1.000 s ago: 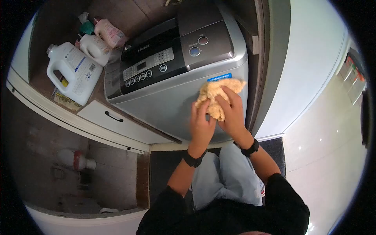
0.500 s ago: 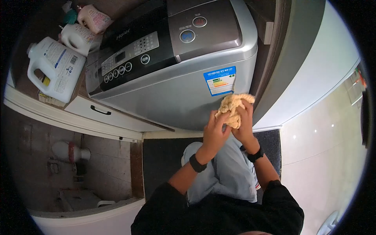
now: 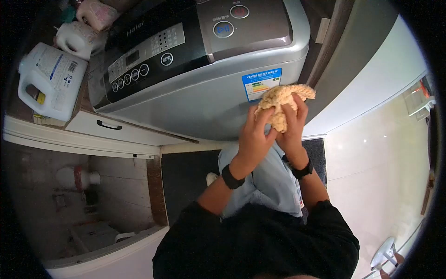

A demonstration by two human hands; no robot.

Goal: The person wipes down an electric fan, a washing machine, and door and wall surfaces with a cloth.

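While the left hand (image 3: 254, 142) and right hand (image 3: 292, 132) clutch the cloth (image 3: 280, 97) in curled fingers, bunched over a lower corner of the label (image 3: 260, 83) on the washer (image 3: 186, 111), hard rubbing there could snag the label's edge and peel it.

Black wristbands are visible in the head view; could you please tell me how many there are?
2: the left wristband circles the wrist of the left hand, the right wristband that of the right hand. Both hands hold the yellow cloth.
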